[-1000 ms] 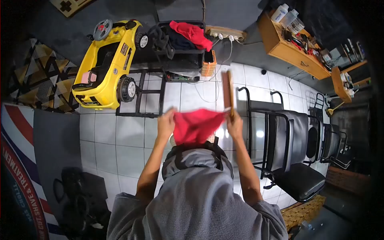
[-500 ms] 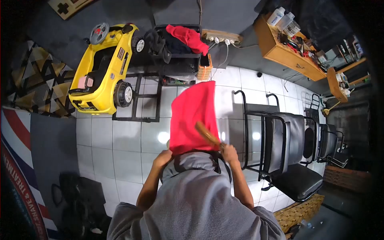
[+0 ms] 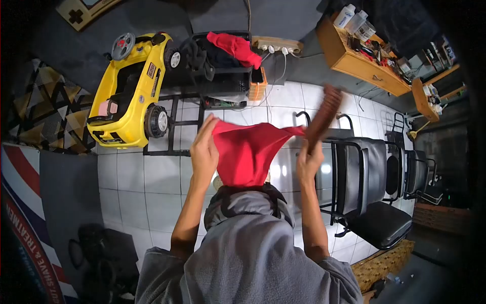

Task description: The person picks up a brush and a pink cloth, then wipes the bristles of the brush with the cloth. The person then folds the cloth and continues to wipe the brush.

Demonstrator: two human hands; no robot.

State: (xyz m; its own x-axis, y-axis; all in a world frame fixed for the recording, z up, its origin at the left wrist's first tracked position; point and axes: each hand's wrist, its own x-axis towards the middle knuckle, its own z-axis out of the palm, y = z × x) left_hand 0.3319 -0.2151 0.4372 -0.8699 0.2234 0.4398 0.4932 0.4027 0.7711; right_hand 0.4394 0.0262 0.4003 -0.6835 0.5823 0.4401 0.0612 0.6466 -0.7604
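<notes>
A red cloth (image 3: 243,152) hangs stretched between my hands in front of my body. My left hand (image 3: 204,152) is closed on its upper left corner, raised to about chest height. My right hand (image 3: 309,161) is closed on the opposite corner and also grips a brown wooden brush (image 3: 324,114), which points up and to the right. The brush is smeared by motion, so its bristles cannot be made out clearly. The lower edge of the cloth lies close to my waist.
A yellow toy car (image 3: 129,96) stands on a black metal frame (image 3: 174,121) at left. Ahead is a black cart (image 3: 223,81) with cloths on it. Black chairs (image 3: 374,177) stand at right, beyond them a wooden drawer unit (image 3: 362,63) with bottles and tools.
Both my hands have risen and moved forward from my waist, lifting the cloth's near edge. The brush has swung from pointing left to pointing up and right.
</notes>
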